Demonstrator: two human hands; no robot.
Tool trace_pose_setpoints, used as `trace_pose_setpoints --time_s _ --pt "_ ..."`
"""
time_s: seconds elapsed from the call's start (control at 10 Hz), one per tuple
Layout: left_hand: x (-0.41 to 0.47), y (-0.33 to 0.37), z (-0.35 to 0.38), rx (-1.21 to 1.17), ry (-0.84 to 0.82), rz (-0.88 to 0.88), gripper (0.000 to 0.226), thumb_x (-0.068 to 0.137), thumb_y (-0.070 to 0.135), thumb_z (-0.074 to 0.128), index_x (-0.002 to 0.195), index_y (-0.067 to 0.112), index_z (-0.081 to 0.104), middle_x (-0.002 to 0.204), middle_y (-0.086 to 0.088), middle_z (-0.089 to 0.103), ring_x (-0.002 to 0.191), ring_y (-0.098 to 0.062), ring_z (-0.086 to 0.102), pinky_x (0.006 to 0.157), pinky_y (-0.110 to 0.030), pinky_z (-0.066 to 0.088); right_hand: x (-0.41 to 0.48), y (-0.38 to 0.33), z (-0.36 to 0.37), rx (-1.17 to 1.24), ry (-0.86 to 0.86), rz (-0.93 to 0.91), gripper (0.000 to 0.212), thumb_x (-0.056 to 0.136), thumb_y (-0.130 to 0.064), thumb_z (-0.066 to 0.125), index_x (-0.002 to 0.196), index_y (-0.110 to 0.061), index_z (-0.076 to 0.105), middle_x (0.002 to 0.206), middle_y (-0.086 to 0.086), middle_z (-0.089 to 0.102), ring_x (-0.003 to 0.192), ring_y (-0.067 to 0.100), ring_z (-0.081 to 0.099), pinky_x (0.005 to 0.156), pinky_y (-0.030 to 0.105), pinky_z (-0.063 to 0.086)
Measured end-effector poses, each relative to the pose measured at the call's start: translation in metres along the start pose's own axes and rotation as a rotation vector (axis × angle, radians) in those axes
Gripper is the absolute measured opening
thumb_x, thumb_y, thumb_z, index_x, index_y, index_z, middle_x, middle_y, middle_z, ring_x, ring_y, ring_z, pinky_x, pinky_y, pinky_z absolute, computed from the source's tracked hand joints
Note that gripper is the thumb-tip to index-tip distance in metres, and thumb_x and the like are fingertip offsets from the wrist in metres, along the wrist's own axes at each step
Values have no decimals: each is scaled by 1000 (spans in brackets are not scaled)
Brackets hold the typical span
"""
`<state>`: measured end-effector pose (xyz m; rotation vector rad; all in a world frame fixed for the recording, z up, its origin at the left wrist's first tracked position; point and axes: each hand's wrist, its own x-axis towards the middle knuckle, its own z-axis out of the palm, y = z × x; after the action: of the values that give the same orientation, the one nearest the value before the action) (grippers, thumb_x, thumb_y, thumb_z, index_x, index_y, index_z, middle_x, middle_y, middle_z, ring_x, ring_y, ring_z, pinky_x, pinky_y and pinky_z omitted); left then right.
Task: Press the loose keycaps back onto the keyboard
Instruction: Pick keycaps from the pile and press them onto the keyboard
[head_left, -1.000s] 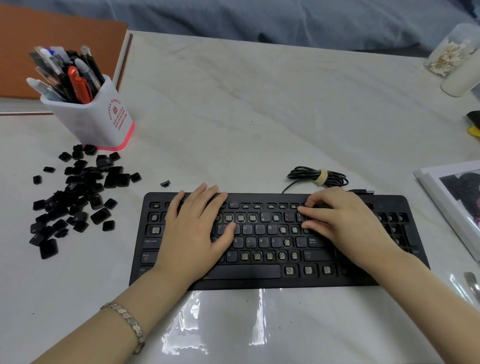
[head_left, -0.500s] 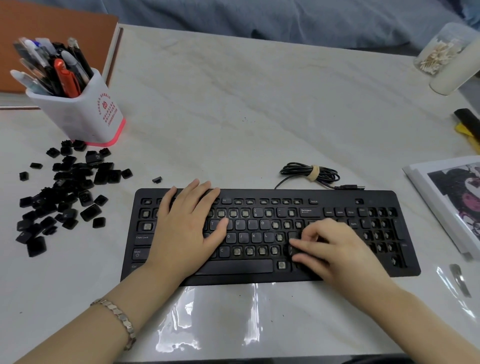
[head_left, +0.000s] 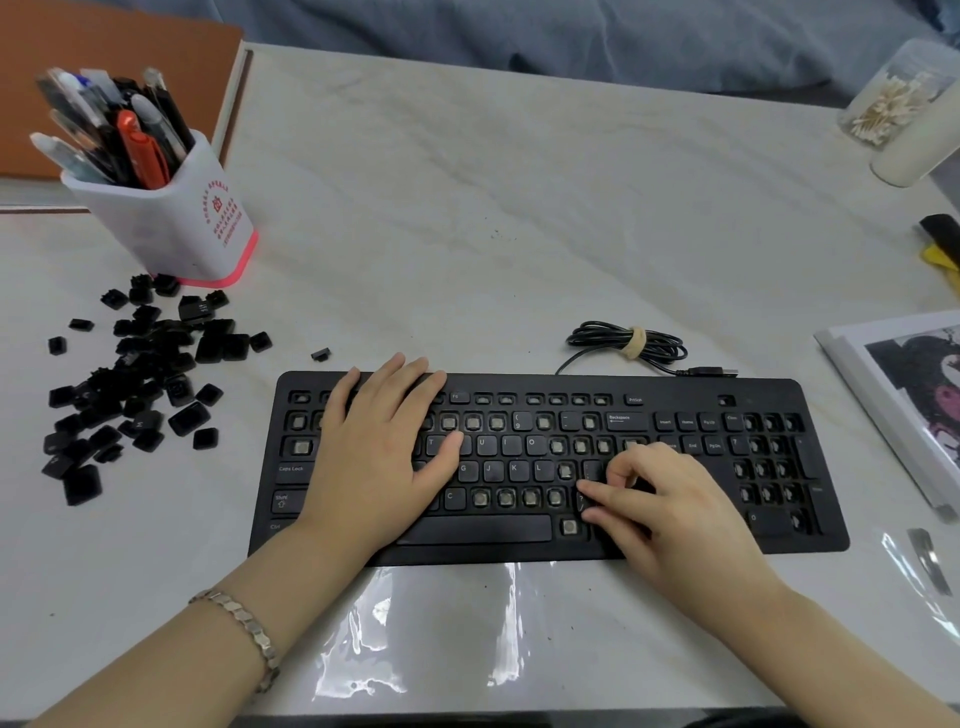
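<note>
A black keyboard (head_left: 675, 535) lies on the pale table, with many bare key sockets among the fitted keys. My left hand (head_left: 379, 452) rests flat on its left half with the fingers straight and the thumb by the T key. My right hand (head_left: 670, 509) lies over the lower right of the letter block. Its fingertips press on the "?" key (head_left: 581, 501), and the index finger is bent above them. A heap of loose black keycaps (head_left: 135, 384) lies on the table left of the keyboard. One stray keycap (head_left: 321, 354) sits near the keyboard's top left corner.
A white pen holder (head_left: 171, 218) full of pens stands behind the keycap heap, with a brown book (head_left: 104, 57) beyond it. The coiled keyboard cable (head_left: 628, 343) lies behind the keyboard. A jar of cotton swabs (head_left: 888, 98) stands far right, with a printed sheet (head_left: 914, 384) at the right edge.
My right hand has moved from the upper key rows near Backspace down to the bottom letter row. My left hand has stayed flat on the keyboard's left half.
</note>
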<state>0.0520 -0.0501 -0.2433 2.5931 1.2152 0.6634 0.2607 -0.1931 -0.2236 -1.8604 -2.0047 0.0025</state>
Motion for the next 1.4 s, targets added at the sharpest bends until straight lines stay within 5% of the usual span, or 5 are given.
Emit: trace_pose_setpoints --time_s 0.6,0.9,1.1,1.3,1.4 --pt "0 0 0 1 0 -3 49 81 40 44 118 11 61 126 -5 58 125 -17 39 108 -39 19 -1 3 4 39 74 -2 29 86 -32 51 89 -14 73 77 -1 58 71 12 45 66 26 38" --pt "0 0 0 -2 0 0 49 81 40 45 118 12 60 126 -4 58 125 -17 39 109 -40 20 3 3 4 -139 62 -137 24 88 -26 50 88 -13 71 75 2 59 66 18 47 60 28 37" --pt "-1 -1 0 6 2 10 49 81 40 45 118 12 60 126 -4 58 125 -17 40 108 -41 21 -5 -1 11 -249 144 -205 29 94 -25 44 97 -5 65 91 5 53 79 22 46 73 31 36" --pt "-2 -1 1 -9 -10 10 49 81 40 45 118 11 60 126 -4 58 125 -17 39 108 -40 19 -13 -3 10 -247 64 -135 27 94 -29 40 109 -13 56 98 4 46 86 22 46 78 32 36" --pt "0 -2 -4 -61 -61 2 49 82 41 44 119 13 60 128 -1 56 127 -15 38 110 -35 16 -3 -7 0 -113 -7 6 29 87 -31 47 94 -15 69 82 1 54 75 18 48 71 28 36"
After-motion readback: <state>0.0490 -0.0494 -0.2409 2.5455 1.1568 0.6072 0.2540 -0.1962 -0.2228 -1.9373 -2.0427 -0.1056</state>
